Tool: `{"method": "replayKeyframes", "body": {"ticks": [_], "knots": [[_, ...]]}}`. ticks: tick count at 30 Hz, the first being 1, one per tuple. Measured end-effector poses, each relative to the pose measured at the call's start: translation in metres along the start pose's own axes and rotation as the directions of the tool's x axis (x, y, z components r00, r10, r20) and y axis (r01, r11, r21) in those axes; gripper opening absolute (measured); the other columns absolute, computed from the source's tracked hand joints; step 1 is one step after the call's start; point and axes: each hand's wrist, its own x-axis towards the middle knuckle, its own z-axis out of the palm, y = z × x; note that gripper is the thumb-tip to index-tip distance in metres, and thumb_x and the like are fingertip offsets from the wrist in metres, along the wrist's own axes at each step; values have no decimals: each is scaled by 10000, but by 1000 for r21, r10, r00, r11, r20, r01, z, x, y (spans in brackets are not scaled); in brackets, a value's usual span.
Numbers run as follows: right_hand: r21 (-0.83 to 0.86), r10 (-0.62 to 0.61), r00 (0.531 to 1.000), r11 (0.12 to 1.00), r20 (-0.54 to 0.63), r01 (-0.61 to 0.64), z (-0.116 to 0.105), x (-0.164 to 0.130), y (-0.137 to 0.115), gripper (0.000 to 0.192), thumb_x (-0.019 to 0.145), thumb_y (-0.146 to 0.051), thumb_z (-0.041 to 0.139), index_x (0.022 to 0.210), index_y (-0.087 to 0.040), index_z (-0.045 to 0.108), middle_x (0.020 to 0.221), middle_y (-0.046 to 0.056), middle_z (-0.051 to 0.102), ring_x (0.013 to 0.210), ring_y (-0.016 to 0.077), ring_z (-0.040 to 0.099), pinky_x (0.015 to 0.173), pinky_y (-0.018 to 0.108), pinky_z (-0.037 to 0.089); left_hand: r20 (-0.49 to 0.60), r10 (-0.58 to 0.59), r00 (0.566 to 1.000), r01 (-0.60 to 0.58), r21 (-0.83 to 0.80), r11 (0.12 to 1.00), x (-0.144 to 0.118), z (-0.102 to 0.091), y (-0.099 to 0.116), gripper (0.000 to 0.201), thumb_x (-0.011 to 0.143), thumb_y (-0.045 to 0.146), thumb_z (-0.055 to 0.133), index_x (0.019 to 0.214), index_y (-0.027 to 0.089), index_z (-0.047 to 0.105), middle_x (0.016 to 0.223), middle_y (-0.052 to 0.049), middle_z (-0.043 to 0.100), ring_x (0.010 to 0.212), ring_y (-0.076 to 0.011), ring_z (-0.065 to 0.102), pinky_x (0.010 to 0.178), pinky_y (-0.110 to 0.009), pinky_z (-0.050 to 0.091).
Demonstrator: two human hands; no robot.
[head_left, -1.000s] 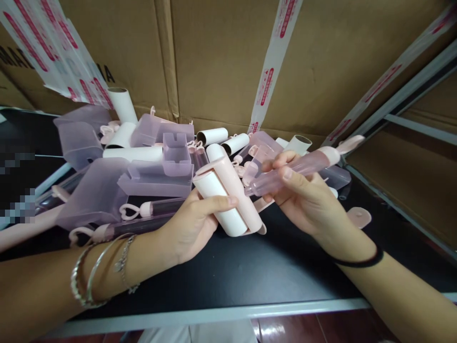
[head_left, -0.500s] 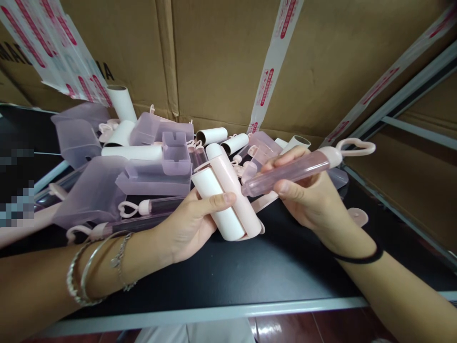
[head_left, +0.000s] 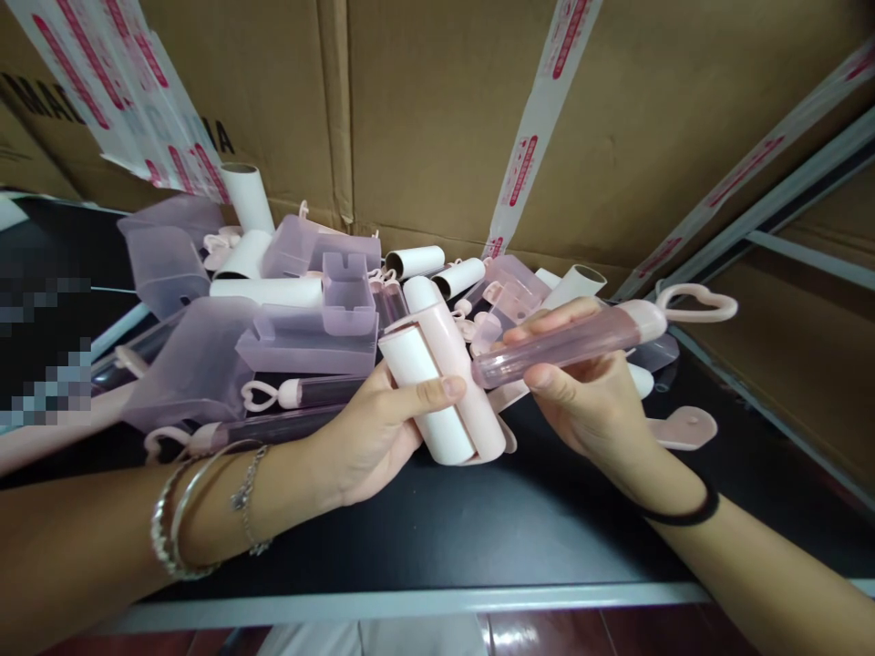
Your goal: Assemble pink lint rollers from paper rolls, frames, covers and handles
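My left hand is closed around a lint roller head, a pale pink holder with a white roll in it. The thumb lies across roll and holder. In my right hand is a translucent mauve handle, its fingers behind and thumb in front. A pink heart-shaped loop forms the handle's outer end. The other end meets the side of the pink holder; how deep it sits cannot be seen.
Behind my hands lie mauve plastic covers, white rolls and more heart-loop handles on the black shelf. A pink flat-ended part lies right. A taped cardboard box stands behind, a metal frame at right.
The handle's narrow end, visible beside the holder before, is now against it and hidden. The whole view has shifted slightly, so things appear further right.
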Motion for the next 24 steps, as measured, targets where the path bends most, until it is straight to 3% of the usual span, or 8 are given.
{"method": "replayKeyframes", "body": {"ticks": [4,12,17,20,24], "knots": [[1,-4,998,1000,58,3,-1,0,0,265,727,-293,818,911,-272,628,934,-18,747,785,186,727,551,294,602,-5,12,1000,-12,5,1000,-1,-1,-2,538,813,125,720,1313,263,576,1020,-17,767,950,-212,721,843,-340,558],[42,16,1000,999,11,-16,2,-1,3,278,718,-262,826,919,-266,635,927,-45,712,860,137,702,806,287,595,-39,31,999,-29,54,998,0,1,-1,378,807,167,744,1165,232,641,1070,-19,752,1007,-184,704,878,-293,552],[125,24,997,992,-67,-15,15,-7,-5,284,714,-376,826,910,-282,642,921,-44,664,853,105,659,814,236,565,9,178,984,-175,254,951,2,3,-2,329,801,284,761,1098,198,646,1044,-50,739,1011,-243,693,859,-336,554],[159,86,985,985,-153,-61,17,-5,-12,298,669,-434,845,826,-271,652,816,-39,640,754,100,629,743,219,558,70,247,966,-252,447,858,3,6,4,461,798,331,761,1204,194,589,1205,-90,686,1133,-264,644,943,-350,524],[261,136,964,962,-228,-74,6,7,-14,326,640,-456,858,835,-274,670,779,-53,653,671,89,612,660,222,556,17,306,952,-248,631,735,-3,8,41,735,647,85,839,1304,205,533,1407,-74,563,1358,-278,473,1093,-338,414]]}}
